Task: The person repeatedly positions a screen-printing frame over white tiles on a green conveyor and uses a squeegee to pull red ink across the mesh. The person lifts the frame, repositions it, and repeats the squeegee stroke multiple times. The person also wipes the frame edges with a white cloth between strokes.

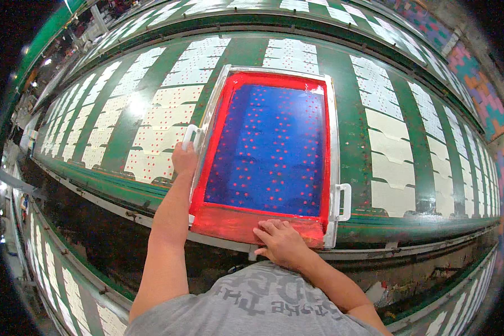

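A screen-printing frame [274, 145], with a blue mesh panel, red dots, a red border and pale rails, lies over the green printing table [341, 89]. My left hand [183, 158] is closed on the white handle [191, 136] on the frame's left rail. My right hand [280, 241] rests on the red band [221, 222] at the frame's near end, its fingers apart and slightly bent. A second white handle [343, 201] sticks out from the right rail, untouched.
Columns of pale cut pieces [391, 162] line the table on both sides, many red-dotted on the left [157, 129]. Similar long tables run beyond it and behind me at both lower sides [78, 291]. A dark gap runs below the near edge. A multicoloured mottled surface [476, 84] shows at the right.
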`<state>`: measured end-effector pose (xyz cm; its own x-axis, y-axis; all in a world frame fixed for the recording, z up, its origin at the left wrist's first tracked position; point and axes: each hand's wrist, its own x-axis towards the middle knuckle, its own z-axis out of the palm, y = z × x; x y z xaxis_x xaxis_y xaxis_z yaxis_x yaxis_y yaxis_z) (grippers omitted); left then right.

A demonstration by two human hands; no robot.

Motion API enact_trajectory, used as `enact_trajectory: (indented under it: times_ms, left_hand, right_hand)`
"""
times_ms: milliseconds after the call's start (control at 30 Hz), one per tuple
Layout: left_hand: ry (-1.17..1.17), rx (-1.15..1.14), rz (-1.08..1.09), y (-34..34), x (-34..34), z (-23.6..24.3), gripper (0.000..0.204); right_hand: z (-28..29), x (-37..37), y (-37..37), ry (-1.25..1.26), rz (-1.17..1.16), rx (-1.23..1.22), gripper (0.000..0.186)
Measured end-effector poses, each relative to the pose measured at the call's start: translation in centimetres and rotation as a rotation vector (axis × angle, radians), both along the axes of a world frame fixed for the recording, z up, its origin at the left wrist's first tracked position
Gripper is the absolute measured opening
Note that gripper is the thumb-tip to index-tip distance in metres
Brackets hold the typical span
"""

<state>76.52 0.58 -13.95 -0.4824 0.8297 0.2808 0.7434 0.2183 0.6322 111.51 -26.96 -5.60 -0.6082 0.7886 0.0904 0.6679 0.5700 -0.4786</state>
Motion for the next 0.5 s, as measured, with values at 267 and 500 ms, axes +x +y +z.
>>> enact_trajectory:
  times_ms: [267, 500]
  left_hand:
    - [0.21, 0.019, 0.014, 1.2, -1.2, -2.3, 0.037]
    - [0.245, 0.042, -0.004, 2.8, -3.6, -5.1, 0.05]
  right_hand:
    - [0.4, 13.8, 1.9, 0.05, -0.734, 0.338, 0.06]
    - [-3.3, 18.2, 3.6, 0.564, -0.992, -0.322, 0.068]
